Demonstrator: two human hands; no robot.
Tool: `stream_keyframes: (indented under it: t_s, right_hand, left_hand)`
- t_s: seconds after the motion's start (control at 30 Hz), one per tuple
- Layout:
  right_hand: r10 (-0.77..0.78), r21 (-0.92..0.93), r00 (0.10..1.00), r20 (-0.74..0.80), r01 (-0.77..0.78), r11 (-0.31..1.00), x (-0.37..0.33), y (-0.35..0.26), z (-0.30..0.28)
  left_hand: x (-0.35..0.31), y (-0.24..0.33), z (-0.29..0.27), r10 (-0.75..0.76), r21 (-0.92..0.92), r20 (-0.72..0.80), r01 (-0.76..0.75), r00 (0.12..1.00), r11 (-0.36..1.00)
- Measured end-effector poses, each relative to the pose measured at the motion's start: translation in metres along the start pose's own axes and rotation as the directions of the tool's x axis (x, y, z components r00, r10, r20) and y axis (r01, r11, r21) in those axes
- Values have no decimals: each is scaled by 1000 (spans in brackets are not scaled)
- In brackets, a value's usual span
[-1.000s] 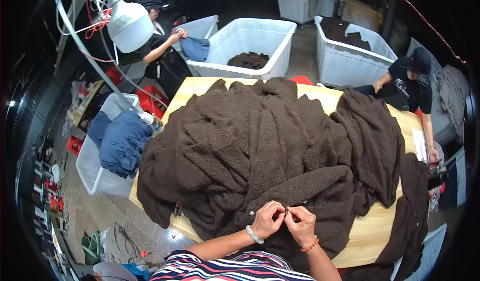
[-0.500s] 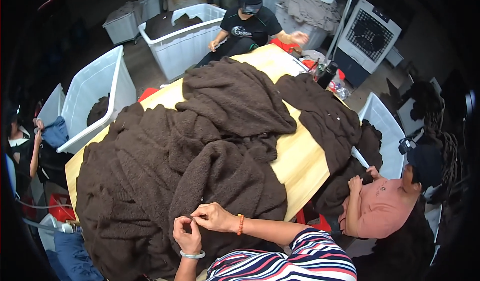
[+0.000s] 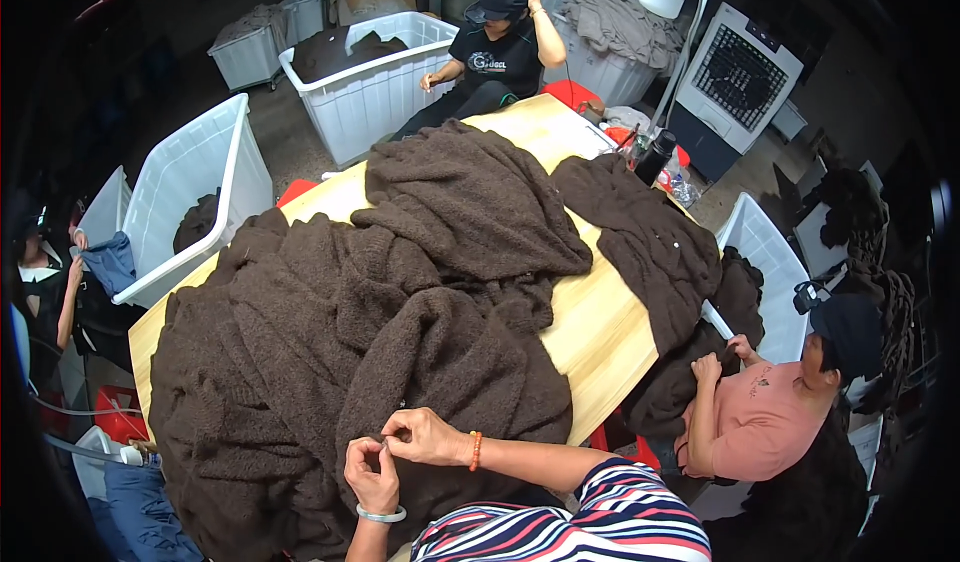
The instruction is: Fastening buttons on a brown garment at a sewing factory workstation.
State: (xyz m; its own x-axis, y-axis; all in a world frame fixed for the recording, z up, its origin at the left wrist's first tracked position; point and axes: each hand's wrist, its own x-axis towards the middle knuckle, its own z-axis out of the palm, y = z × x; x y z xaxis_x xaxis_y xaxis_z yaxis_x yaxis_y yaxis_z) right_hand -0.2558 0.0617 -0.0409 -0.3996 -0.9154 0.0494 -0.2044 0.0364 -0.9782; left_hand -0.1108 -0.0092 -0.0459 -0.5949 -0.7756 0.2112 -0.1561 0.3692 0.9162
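A big heap of dark brown knitted fabric [image 3: 270, 362] covers the near left part of the wooden table. Over its near edge my left hand [image 3: 371, 477], with a pale bangle at the wrist, is closed with thumb and fingertips pinched. My right hand [image 3: 428, 438], wearing an orange bead bracelet, pinches right beside it, the fingertips of both hands nearly meeting. Something small and dark shows between the fingertips, but it blends with the brown fabric behind and I cannot make out what it is.
Across the pale table [image 3: 610, 332] lies another brown knitted piece [image 3: 640, 232]. A person in black [image 3: 495, 62] sits at the far end; one in pink [image 3: 760, 417] handles brown fabric at the right. White bins [image 3: 200, 192] and an air cooler [image 3: 740, 77] stand around.
My hands stay at almost the same spot, still pinching. The far person has raised one hand to the cap. The view has shifted slightly.
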Motion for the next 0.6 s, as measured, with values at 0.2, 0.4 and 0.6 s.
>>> stream_keyframes:
  t_s: [0.2,0.4,0.6]
  right_hand:
    - [226,426,935,274,-329,843,3,20,-1]
    - [180,259,943,281,-255,932,10,6,-11]
    - [-97,-198,979,179,132,971,10,-4,-8]
  left_hand:
    - [0,-11,-12,-188,-364,169,238,968,901]
    - [3,-20,-18,-317,-616,273,418,908,667]
    - [9,-18,-23,-366,-751,418,543,832,376]
